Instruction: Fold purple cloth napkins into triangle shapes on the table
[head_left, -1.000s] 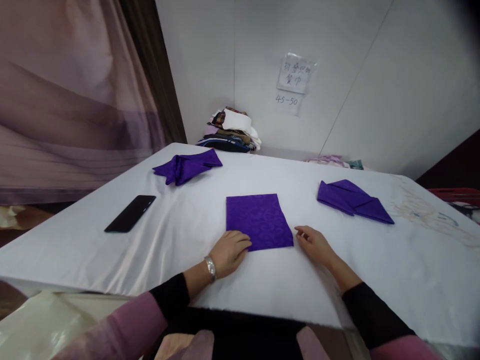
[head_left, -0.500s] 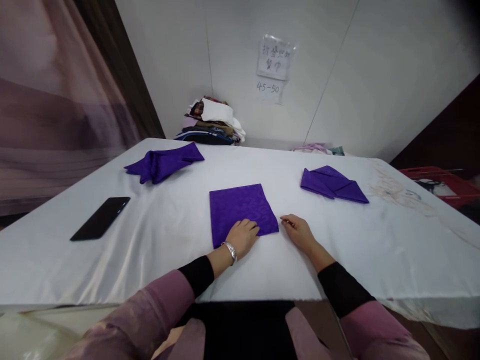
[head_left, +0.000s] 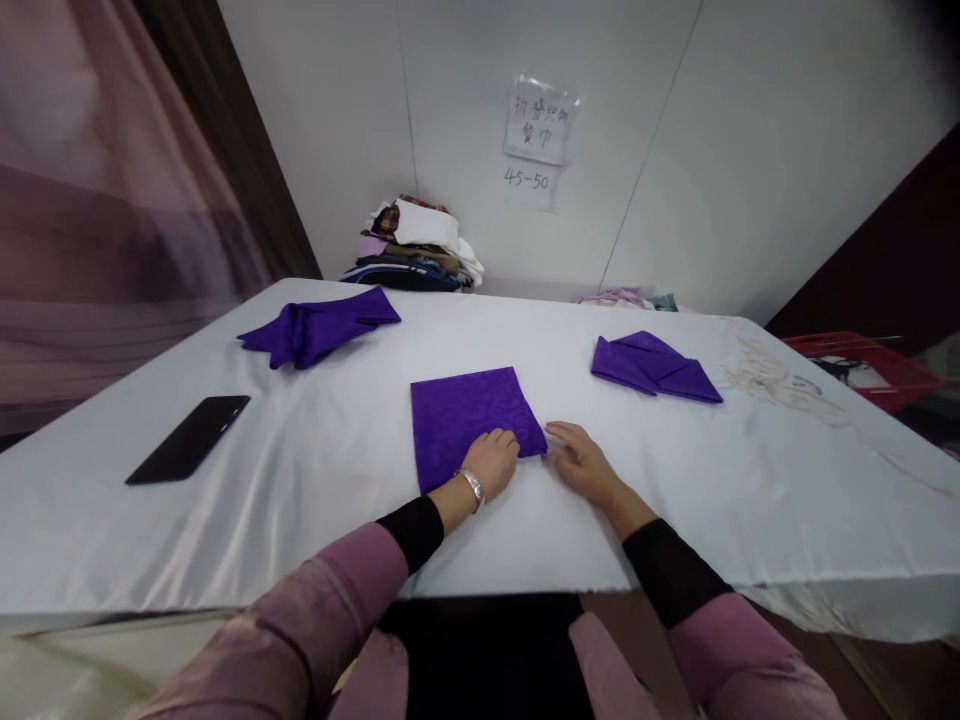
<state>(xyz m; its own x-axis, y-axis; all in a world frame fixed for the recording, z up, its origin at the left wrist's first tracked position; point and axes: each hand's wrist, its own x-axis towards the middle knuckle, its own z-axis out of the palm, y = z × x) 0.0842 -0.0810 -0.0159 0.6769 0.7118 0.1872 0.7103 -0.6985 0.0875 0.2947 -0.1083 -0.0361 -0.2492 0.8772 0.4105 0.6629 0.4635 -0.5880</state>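
Observation:
A purple napkin (head_left: 461, 408), folded into a square, lies flat in front of me on the white-covered table. My left hand (head_left: 491, 462) is at its near edge, fingers bent and closed on the cloth towards the right corner. The fingertips' hold is partly hidden by the hand. Beside that right corner, my right hand (head_left: 583, 462) rests low over the table with its fingers apart and nothing in them. Its fingertips come very near the corner; whether they touch it I cannot tell.
A folded purple napkin (head_left: 652, 365) lies at the back right, and a gathered purple napkin (head_left: 319, 328) at the back left. A black phone (head_left: 189, 440) rests on the left. Stacked clothes (head_left: 416, 250) stand behind the table (head_left: 315, 530). A red basket (head_left: 862, 365) is beyond its right side.
My left hand has slid slightly right along the napkin's near edge. My right hand's fingers have opened from a pinch and are closer to the corner. The view has shifted a little.

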